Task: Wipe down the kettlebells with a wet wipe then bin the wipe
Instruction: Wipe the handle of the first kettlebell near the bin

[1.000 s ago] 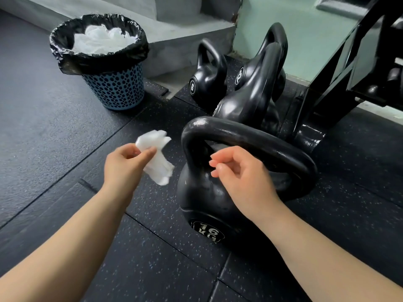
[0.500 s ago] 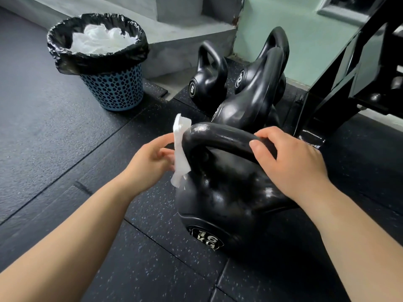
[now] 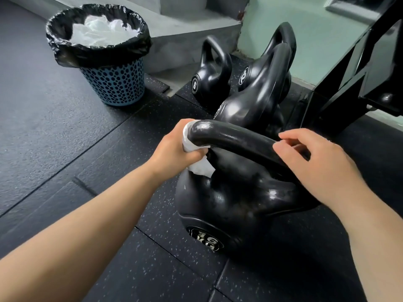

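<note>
Wipe [image 3: 200, 168] is being clutched by left hand [image 3: 172, 149], and centre kettlebell [image 3: 239, 199] handle lightly held by right hand [image 3: 322, 166]; wiping seemingly just beginning.

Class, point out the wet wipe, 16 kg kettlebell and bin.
wet wipe [image 3: 202, 168]: head view, its crumpled lower end.
16 kg kettlebell [image 3: 231, 140]: head view, top of its handle.
bin [image 3: 113, 86]: head view, blue perforated wall.
</note>
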Action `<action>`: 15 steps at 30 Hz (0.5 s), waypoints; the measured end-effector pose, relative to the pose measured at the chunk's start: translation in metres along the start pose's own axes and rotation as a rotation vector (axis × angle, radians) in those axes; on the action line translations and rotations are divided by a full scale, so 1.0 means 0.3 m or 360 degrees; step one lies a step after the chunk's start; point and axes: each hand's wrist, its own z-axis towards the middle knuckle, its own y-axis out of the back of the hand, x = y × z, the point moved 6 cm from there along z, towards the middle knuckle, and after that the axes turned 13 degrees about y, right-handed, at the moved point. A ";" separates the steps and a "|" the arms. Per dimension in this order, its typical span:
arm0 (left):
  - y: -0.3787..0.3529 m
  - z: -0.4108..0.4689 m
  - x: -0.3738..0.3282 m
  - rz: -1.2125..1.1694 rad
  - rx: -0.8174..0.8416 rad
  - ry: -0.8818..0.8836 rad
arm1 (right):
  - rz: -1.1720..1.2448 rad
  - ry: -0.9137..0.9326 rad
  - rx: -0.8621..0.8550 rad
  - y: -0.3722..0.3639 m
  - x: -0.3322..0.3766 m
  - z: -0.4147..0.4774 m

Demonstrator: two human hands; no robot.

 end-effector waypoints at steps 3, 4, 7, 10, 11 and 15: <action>-0.009 -0.019 -0.024 -0.0046 -0.0082 -0.0050 | 0.0218 -0.0188 -0.0046 -0.016 -0.077 -0.032; -0.011 -0.022 -0.037 -0.0031 -0.0108 -0.0083 | 0.0281 -0.0193 -0.0090 -0.023 -0.087 -0.035; -0.017 -0.024 -0.096 0.0170 -0.0159 -0.0181 | 0.0339 -0.0151 -0.0169 -0.034 -0.092 -0.030; -0.051 -0.035 -0.180 0.0760 -0.0203 -0.0658 | 0.0412 -0.0132 -0.0210 -0.033 -0.097 -0.030; -0.070 -0.038 -0.199 0.0962 -0.0186 -0.0774 | 0.0412 -0.0122 -0.0225 -0.033 -0.099 -0.032; -0.171 -0.083 -0.294 0.1331 -0.0094 -0.0969 | 0.0488 -0.0122 -0.0357 -0.029 -0.104 -0.040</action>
